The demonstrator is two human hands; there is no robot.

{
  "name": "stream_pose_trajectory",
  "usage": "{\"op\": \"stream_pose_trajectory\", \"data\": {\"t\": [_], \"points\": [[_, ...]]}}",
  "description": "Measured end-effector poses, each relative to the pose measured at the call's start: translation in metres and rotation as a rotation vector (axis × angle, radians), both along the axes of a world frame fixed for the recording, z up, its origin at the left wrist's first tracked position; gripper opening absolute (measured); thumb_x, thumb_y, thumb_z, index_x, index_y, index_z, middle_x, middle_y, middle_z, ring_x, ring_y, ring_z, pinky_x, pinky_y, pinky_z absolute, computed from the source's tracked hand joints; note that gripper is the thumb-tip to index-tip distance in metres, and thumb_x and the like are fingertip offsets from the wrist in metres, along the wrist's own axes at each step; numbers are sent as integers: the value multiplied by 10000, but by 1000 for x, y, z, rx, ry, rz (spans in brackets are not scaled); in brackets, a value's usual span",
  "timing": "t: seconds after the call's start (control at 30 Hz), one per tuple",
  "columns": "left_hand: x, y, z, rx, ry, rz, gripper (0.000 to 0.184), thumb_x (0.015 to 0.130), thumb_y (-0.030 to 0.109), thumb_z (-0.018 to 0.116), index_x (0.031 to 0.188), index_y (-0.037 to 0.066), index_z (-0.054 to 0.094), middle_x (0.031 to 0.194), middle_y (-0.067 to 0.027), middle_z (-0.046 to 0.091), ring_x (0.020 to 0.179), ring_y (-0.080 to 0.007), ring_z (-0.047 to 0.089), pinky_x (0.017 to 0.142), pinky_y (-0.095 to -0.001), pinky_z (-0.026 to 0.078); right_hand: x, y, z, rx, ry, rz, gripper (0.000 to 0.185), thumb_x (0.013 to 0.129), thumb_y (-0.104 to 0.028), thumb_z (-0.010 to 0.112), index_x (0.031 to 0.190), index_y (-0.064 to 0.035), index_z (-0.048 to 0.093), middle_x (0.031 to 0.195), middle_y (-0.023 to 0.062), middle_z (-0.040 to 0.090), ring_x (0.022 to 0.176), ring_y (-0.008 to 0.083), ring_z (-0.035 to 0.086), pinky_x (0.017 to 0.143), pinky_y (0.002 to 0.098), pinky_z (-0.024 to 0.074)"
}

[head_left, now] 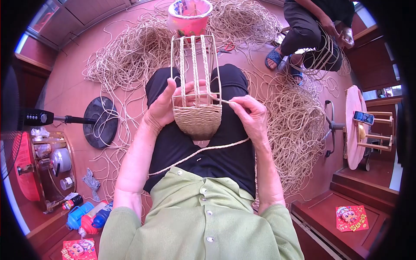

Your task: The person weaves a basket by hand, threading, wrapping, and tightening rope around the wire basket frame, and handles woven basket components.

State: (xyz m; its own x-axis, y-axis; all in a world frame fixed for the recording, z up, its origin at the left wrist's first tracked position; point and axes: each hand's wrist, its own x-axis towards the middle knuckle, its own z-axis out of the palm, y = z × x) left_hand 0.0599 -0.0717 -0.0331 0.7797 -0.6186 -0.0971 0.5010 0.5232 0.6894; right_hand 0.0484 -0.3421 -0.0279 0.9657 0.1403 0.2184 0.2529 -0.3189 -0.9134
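Observation:
A basket frame [197,121] rests on my lap, its lower end covered in tightly woven cord and its upper part bare rods with lengthwise cord strips. My left hand [167,102] is at the frame's left side, thumb raised and apart, some fingers reaching behind the strips. At the right side, my right hand [249,110] pinches a strand of cord [224,102] close to the frame's corner, just above the woven part. A loose length of cord [203,149] crosses my lap below the basket.
Heaps of cord [294,138] cover the floor. Beyond the basket stand a pink bucket [188,24] and red-handled scissors [228,47]. Another person [303,30] sits at the upper right. A fan base [100,121] is at left, a phone [363,117] at right.

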Motion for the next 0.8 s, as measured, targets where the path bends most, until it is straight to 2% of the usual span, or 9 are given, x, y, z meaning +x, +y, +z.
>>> {"op": "stream_pose_trajectory", "data": {"t": [0.1,0.2,0.3,0.4,0.5,0.63,0.67,0.8], "points": [[0,-2,-2,5,5,31,1093,850,831,503,1552,20,292,1447,-257,531,1333,-319,554,1125,-439,439,3,3,-1,54,-16,5,80,881,-57,750,951,-21,762,774,27,669,685,84,605,625,252,466],[-2,-3,3,5,-17,2,1091,851,839,486,1547,20,302,1425,-253,550,1320,-315,565,1120,-436,445,1,6,7,-44,-63,7,95,868,-60,760,953,-18,759,784,36,667,672,114,610,625,258,469],[-2,-2,4,11,-35,-14,1096,848,850,474,1544,20,310,1411,-247,563,1310,-311,574,1115,-435,450,-4,8,17,-233,-104,-30,154,866,-58,758,1017,-32,750,879,64,670,714,152,639,647,297,501],[-2,-3,4,20,-28,-7,1120,839,862,461,1552,14,297,1412,-249,563,1309,-315,575,1115,-436,451,-8,26,17,-186,-314,-177,235,867,-54,752,1101,-58,732,974,82,652,789,201,663,692,335,528],[-1,-2,0,28,-13,-6,1156,832,873,443,1571,1,264,1427,-252,551,1322,-323,565,1120,-444,449,-9,35,12,-156,-511,-69,298,857,-46,752,1152,-74,718,1004,95,631,852,247,666,736,365,540],[-1,0,-2,24,-22,-12,1139,844,863,440,1575,7,270,1429,-209,564,1310,-282,578,1108,-431,461,-7,34,6,-313,-618,-11,364,795,-107,807,1151,-137,736,986,53,631,879,245,650,743,382,523],[-1,0,-3,23,-26,-17,1134,847,860,439,1576,8,273,1429,-200,567,1307,-273,581,1106,-428,464,-11,34,9,-358,-550,-46,353,778,-165,823,1124,-178,752,993,27,628,914,227,633,805,396,489],[-3,-2,0,7,-37,-13,1130,848,859,438,1569,2,287,1426,-204,570,1295,-271,592,1094,-418,475,-13,43,20,-474,-563,-94,268,772,-222,823,1033,-203,768,1006,3,624,1009,223,599,943,446,400]]}}
